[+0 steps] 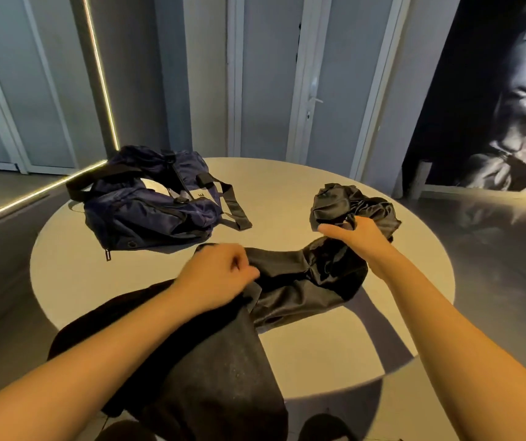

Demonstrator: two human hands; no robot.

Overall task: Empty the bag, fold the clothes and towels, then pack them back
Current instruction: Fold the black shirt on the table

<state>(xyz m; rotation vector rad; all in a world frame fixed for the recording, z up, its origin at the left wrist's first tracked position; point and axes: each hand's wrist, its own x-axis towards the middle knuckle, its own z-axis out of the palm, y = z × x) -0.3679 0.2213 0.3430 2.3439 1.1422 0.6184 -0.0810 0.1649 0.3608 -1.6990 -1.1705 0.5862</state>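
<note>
A dark blue bag (147,205) lies slumped at the far left of the round table (280,192), its black straps spread out. A shiny black garment (303,281) stretches across the middle of the table, bunched at its far right end (334,202). My left hand (220,278) pinches the near left edge of this garment. My right hand (357,240) grips the bunched part, fingers curled into the cloth. A matte black cloth (210,370) hangs over the near table edge under my left forearm.
The table's rim runs close to grey wall panels and a door at the back. A lit strip crosses the wall and floor at the left. A large dark picture stands at the right. The floor around the table is grey.
</note>
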